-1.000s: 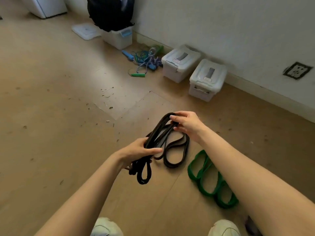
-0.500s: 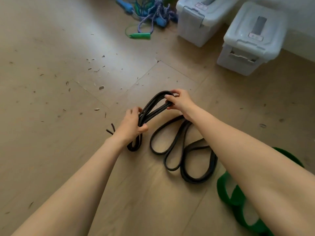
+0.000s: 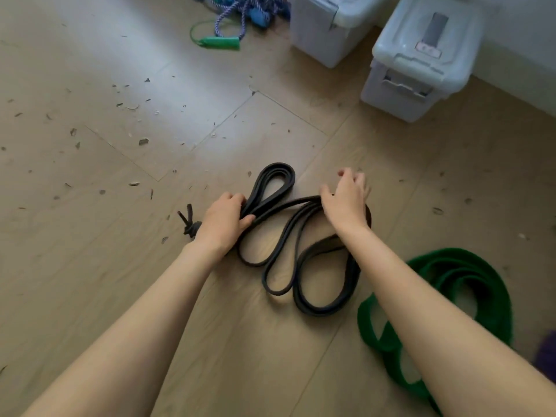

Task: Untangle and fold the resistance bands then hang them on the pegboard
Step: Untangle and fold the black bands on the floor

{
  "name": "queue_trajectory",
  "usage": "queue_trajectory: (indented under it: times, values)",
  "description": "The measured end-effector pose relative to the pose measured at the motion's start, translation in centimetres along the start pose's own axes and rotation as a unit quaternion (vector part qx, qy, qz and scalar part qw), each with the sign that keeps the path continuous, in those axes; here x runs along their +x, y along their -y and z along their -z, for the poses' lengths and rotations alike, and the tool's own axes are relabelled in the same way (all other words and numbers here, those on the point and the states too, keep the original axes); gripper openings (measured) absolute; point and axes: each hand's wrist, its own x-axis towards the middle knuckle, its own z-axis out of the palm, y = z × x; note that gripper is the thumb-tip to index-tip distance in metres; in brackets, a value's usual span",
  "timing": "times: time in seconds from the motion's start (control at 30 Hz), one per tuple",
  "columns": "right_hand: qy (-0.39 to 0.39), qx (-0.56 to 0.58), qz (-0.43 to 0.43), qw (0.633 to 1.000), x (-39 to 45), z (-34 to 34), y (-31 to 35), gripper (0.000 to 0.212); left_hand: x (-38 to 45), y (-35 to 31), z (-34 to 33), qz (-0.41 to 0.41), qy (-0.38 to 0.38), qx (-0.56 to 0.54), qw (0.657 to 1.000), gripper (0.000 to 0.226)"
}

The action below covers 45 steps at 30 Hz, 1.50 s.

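Note:
A long black resistance band lies in several loops on the wooden floor. My left hand grips a gathered bunch of its strands just below a loop that points away from me. A short knotted black end sticks out to the left of that hand. My right hand rests with relaxed, spread fingers on the strands at the right side of the band. A green resistance band lies coiled on the floor beside my right forearm, partly hidden by it. No pegboard is in view.
Two white lidded storage boxes stand at the top right by the wall. A tangle of skipping ropes with a green handle lies at the top centre. Something purple shows at the right edge. Small debris dots the floor.
The black band has come down from mid-air onto the floor. My right hand let go of the top loop and moved right onto the other strands. The view has tilted down and closer.

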Motion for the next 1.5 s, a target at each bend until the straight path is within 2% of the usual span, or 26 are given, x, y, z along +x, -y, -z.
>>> queue_trajectory:
  times: [0.07,0.2,0.3,0.4,0.5,0.6,0.7,0.83,0.9,0.97,1.07,1.13,1.2,1.33,1.43,1.5]
  values:
    - [-0.044,-0.063,0.006,0.997,-3.1,1.4,-2.3,0.051,-0.3,-0.1,-0.1,0.009,-0.009,0.009,1.0,0.036]
    - [0.041,-0.106,-0.046,0.992,-6.6,1.4,-4.4,0.071,-0.8,-0.4,0.0,0.048,-0.023,0.051,0.997,0.045]
    - [0.046,-0.135,-0.075,0.987,-5.9,1.2,-4.1,0.079,-0.8,-0.5,0.4,0.049,-0.006,0.045,0.998,0.051]
    - [0.094,-0.071,-0.146,0.982,-4.3,1.9,-4.5,0.084,-0.6,-0.3,0.7,0.027,0.011,0.049,0.998,0.058]
    - [0.147,0.012,-0.158,0.976,-3.5,2.2,-5.3,0.072,-0.6,0.0,0.8,0.015,0.014,0.051,0.999,0.058]
    - [0.122,-0.02,-0.077,0.989,-3.6,1.3,-4.4,0.051,-0.5,0.5,0.8,0.009,0.008,0.044,0.999,0.056]
    - [0.092,-0.027,-0.013,0.995,-3.4,-0.4,-2.3,0.039,-0.5,0.9,0.8,-0.002,0.003,0.053,0.999,0.055]
    - [0.086,-0.021,0.02,0.996,-2.4,-2.0,0.8,0.037,-0.4,1.3,0.7,0.031,-0.007,0.114,0.993,0.057]
    - [0.082,-0.027,-0.008,0.996,-2.0,-2.3,1.4,0.039,-0.5,0.9,0.5,0.057,-0.005,0.144,0.988,0.057]
    - [0.072,-0.031,-0.055,0.995,-2.4,-2.2,1.0,0.054,-0.9,0.3,0.0,0.066,-0.002,0.171,0.983,0.056]
    - [0.075,-0.01,-0.126,0.989,-5.0,-1.5,-0.2,0.096,-1.3,0.3,-0.2,0.065,0.005,0.172,0.983,0.057]
    - [0.081,-0.046,-0.142,0.986,-7.6,-1.7,-1.0,0.104,-1.3,0.7,0.3,0.049,0.009,0.163,0.985,0.057]
    - [0.083,-0.083,-0.142,0.983,-9.5,-2.4,-1.3,0.101,-1.3,0.8,0.4,0.027,0.004,0.166,0.986,0.057]
    - [0.096,-0.031,-0.13,0.986,-9.1,-2.6,-0.4,0.091,-1.7,0.4,-0.1,0.028,-0.001,0.12,0.992,0.053]
    - [0.105,-0.044,-0.12,0.986,-8.7,-2.2,-0.4,0.083,-1.4,0.7,-0.2,0.031,-0.015,0.073,0.997,0.046]
    - [0.112,-0.043,-0.122,0.985,-8.6,-2.1,-0.5,0.071,-1.2,0.8,-0.2,0.019,-0.028,0.057,0.998,0.043]
